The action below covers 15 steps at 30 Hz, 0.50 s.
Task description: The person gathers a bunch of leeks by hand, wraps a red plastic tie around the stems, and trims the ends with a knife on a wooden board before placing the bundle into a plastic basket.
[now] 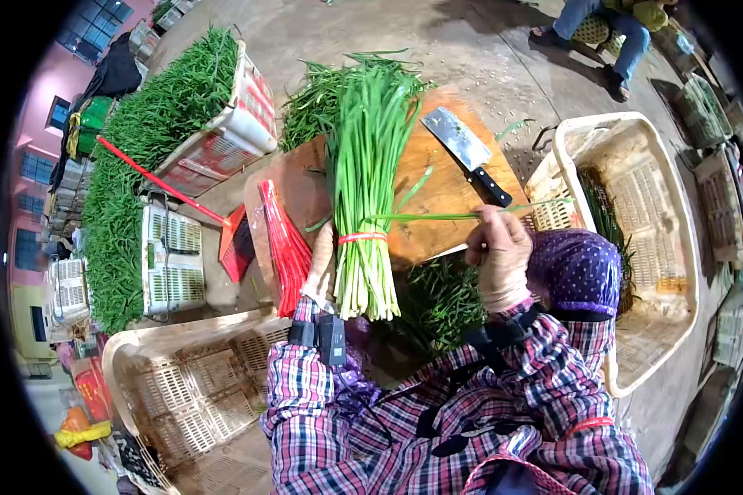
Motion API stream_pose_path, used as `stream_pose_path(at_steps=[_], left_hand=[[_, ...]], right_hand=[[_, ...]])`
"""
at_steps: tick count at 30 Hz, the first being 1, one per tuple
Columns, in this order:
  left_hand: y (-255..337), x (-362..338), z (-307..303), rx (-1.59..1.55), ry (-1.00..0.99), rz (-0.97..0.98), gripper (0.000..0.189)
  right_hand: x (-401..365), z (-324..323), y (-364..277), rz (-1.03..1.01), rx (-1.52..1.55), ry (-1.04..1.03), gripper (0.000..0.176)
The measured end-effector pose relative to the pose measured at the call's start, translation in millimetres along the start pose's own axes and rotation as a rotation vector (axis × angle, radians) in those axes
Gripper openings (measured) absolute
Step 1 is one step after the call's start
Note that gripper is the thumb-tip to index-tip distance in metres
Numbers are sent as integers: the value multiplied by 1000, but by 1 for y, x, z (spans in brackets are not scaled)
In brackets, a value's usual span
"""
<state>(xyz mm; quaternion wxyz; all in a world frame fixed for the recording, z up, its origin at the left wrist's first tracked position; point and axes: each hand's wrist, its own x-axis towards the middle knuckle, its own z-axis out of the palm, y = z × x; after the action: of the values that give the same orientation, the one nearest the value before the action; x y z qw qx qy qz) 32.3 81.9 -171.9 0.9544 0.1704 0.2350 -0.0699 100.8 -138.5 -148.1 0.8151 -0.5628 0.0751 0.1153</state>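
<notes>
A bundle of garlic chives (370, 157), its pale stem ends toward me, lies across a round wooden board (425, 235). A red tie (362, 237) circles it near the stem ends. My left hand (322, 266) is closed on the bundle's left side, its fingers partly hidden. In a pinch, my right hand (502, 249) grips a single chive blade (437, 216) stretched sideways from the bundle. Right of the bundle, a cleaver (462, 147) with a black handle rests on the board. Red tie strips (282, 247) lie beside my left hand.
Crates heaped with chives (169, 107) stand at left, near a red-handled dustpan (237, 246). Plastic crates flank me at left (182, 388) and right (664, 330). Loose greens (442, 309) lie below the board. Another person (607, 33) sits at top right.
</notes>
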Motion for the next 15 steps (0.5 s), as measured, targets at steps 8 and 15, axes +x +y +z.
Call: stream_pose_path(at_steps=[8,15], left_hand=[[1,17,-69,709,262,308,35],[-14,9,-44,1999,672,380,78]], right_hand=[[4,-73,-128,-451,-384,110,13],[-66,-265,-241,-305,-921,135,17]])
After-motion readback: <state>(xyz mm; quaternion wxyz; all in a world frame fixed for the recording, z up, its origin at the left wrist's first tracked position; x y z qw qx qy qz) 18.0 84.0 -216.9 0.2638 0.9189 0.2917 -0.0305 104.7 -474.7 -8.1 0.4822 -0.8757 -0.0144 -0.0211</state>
